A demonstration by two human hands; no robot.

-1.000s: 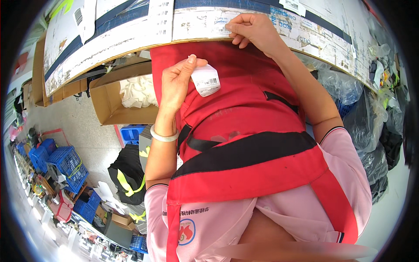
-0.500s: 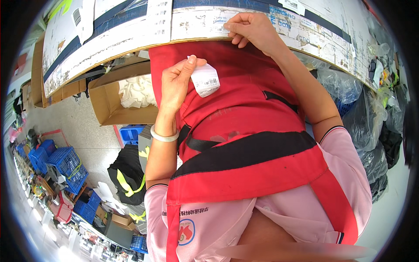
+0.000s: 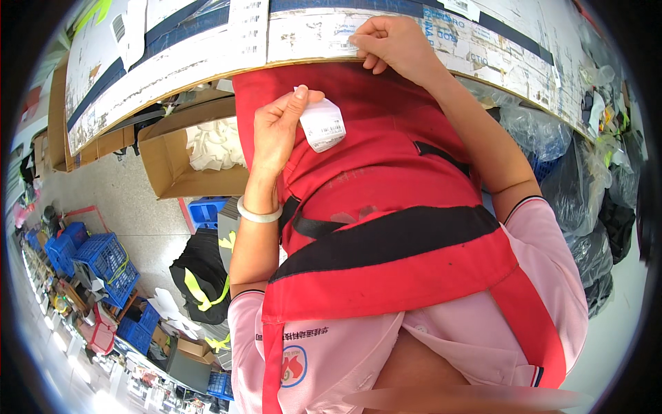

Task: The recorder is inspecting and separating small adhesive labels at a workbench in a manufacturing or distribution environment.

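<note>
My left hand [image 3: 277, 134] is raised in front of my red apron [image 3: 372, 152], thumb and fingers closed on white labels [image 3: 323, 125]. They hang curled over from the grip, with small print and a barcode on the face. Further forward and to the right, my right hand [image 3: 400, 50] is at the front edge of the worktable [image 3: 303, 41]. Its thumb and forefinger are pinched together beside a small printed label [image 3: 339, 45] on the tabletop. Whether the pinch holds a label cannot be made out.
Long barcode label strips [image 3: 248, 31] lie across the worn white tabletop. Below its edge at left stands a cardboard box [image 3: 169, 162] of white pieces [image 3: 214, 145]. Clear plastic bags [image 3: 576, 186] crowd the right side. Blue crates [image 3: 107, 262] stand on the floor at far left.
</note>
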